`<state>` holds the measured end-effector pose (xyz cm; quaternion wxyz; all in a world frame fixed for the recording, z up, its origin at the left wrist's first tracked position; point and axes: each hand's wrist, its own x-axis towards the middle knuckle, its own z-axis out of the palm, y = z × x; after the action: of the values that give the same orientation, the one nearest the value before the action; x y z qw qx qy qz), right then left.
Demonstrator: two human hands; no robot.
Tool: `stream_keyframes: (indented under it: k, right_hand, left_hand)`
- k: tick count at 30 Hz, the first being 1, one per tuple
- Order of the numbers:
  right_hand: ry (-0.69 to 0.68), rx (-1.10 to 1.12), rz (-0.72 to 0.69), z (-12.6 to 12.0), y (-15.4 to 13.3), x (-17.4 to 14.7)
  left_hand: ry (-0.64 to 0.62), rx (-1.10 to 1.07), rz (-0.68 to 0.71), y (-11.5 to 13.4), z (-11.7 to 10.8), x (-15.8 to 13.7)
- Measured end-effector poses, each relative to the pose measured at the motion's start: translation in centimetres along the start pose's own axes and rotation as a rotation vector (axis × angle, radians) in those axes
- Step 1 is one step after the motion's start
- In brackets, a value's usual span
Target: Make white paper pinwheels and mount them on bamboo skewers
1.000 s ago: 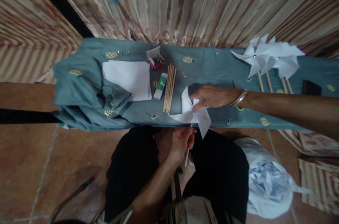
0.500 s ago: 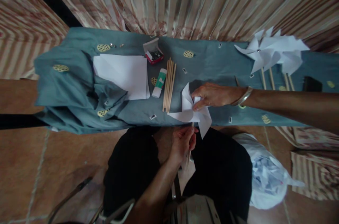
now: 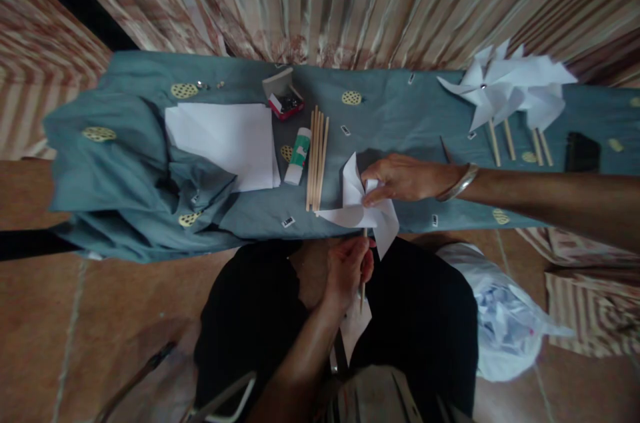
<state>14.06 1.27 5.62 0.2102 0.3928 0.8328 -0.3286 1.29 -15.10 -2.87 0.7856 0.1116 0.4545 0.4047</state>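
Paper pinwheel [image 3: 374,216] seems at the joining step, left hand [image 3: 347,270] closed round its stick [image 3: 363,296], right hand [image 3: 400,178] pinching near its centre (next move likely calls for steady pressure).

"So what's on that counter [image 3: 395,110]?"

"Teal cloth [image 3: 120,170], yellow pineapple print [image 3: 351,98]. Left of the right hand [image 3: 403,178]: wooden sticks [image 3: 315,160], a green-and-white tube [image 3: 299,155], an open red box [image 3: 287,105], then a paper stack [image 3: 225,136], bunched cloth over one corner."

"And right of it?"

"White pinwheels [image 3: 520,90], plus a black object [image 3: 583,153] farther out."
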Motion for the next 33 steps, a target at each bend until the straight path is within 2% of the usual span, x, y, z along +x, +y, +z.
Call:
stream_keyframes:
  k: [12,19,24,27,30,33]
  right_hand:
    - [0.053,-0.086,0.04,0.5,-0.2,-0.5]
    - [0.018,0.022,-0.023,-0.2,-0.2,-0.7]
    - [0.043,-0.018,-0.036,-0.6,-0.3,-0.9]
    - [0.043,0.044,-0.022,-0.6,-0.1,-1.0]
    - [0.093,0.119,0.028,-0.4,0.4,-1.4]
    - [0.214,0.164,0.056,0.0,0.9,-2.4]
  left_hand:
    - [-0.006,0.005,0.023,0.0,0.1,-0.1]
    - [0.024,-0.073,-0.007,0.1,0.4,-0.3]
    - [0.038,-0.115,-0.018,0.2,0.5,-0.4]
    - [0.028,-0.118,-0.024,0.3,0.5,-0.5]
    - [0.023,-0.117,-0.014,0.4,0.7,-0.7]
    - [0.013,-0.114,-0.01,0.5,0.8,-1.0]
